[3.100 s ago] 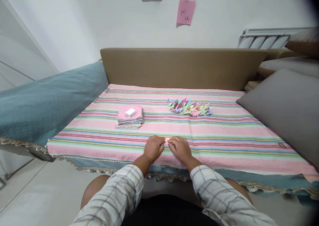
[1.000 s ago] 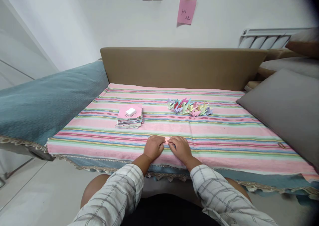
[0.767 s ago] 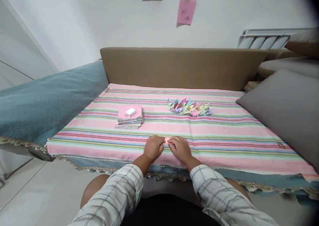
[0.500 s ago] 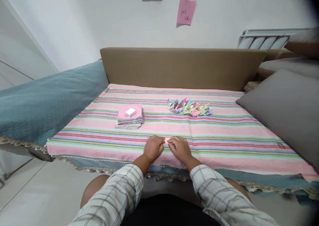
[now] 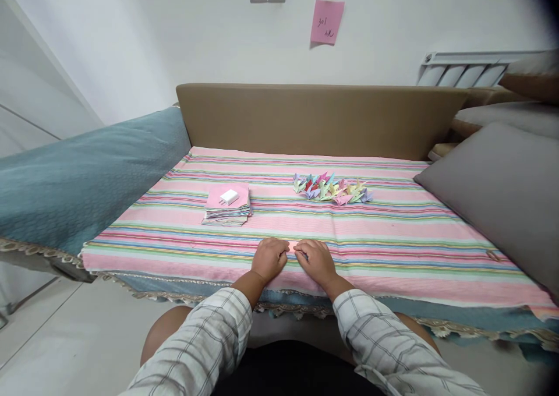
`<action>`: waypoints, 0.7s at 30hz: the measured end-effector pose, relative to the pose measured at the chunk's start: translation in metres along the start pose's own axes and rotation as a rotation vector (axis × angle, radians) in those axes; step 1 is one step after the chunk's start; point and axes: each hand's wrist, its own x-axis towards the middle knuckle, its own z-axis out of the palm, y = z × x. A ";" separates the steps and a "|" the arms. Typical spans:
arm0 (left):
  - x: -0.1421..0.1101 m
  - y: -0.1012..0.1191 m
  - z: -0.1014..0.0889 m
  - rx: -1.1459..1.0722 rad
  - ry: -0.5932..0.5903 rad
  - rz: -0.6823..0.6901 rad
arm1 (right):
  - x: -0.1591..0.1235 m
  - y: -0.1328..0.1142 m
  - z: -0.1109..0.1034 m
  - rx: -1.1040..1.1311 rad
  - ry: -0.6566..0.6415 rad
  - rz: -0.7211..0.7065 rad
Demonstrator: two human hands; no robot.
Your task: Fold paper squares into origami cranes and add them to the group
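Observation:
My left hand (image 5: 270, 257) and my right hand (image 5: 315, 259) rest close together near the front of the striped cloth (image 5: 393, 227). Between their fingertips shows a small pink piece of paper (image 5: 292, 245), mostly covered by the fingers. Both hands are closed, thumbs and fingers pinching the paper's two sides. Beyond them to the right lies a cluster of colourful folded paper cranes (image 5: 332, 188). Farther left is a stack of square paper sheets (image 5: 227, 212) with a white charger plug (image 5: 229, 197) on top.
A brown backrest (image 5: 318, 119) runs along the back. Grey pillows (image 5: 502, 192) pile up at the right, and a blue-covered armrest (image 5: 96, 174) borders the left. A small brown item (image 5: 493, 255) lies near the pillow. A pink note (image 5: 327, 22) sticks to the wall.

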 end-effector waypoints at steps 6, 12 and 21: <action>0.000 -0.001 0.000 -0.005 -0.001 0.000 | 0.000 0.000 0.001 0.004 0.001 0.005; -0.001 0.000 -0.001 0.001 -0.001 0.010 | 0.002 0.003 0.000 0.013 -0.029 -0.008; 0.002 -0.003 -0.004 -0.003 -0.028 -0.039 | 0.010 0.009 -0.002 -0.032 -0.099 -0.051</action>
